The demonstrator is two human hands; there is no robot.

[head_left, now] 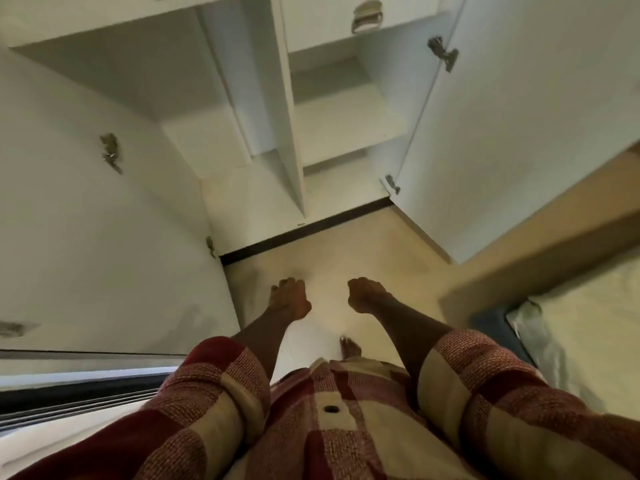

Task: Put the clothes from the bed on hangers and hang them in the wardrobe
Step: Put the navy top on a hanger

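Both arms reach forward and down from the body, roughly parallel and a little apart, forearms bare below rolled-up checked sleeves (221, 386) in red and cream. The left hand (289, 299) is curled into a loose fist, knuckles pointing away, holding nothing. The right hand (367, 295) is curled the same way, also holding nothing, level with the left. The two fists do not touch. A bare foot (350, 347) shows between the forearms, below the hands.

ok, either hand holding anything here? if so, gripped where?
Nothing held. The left hand and right hand are both curled into loose fists over the floor, in front of the open wardrobe. No garment or hanger shows in either.
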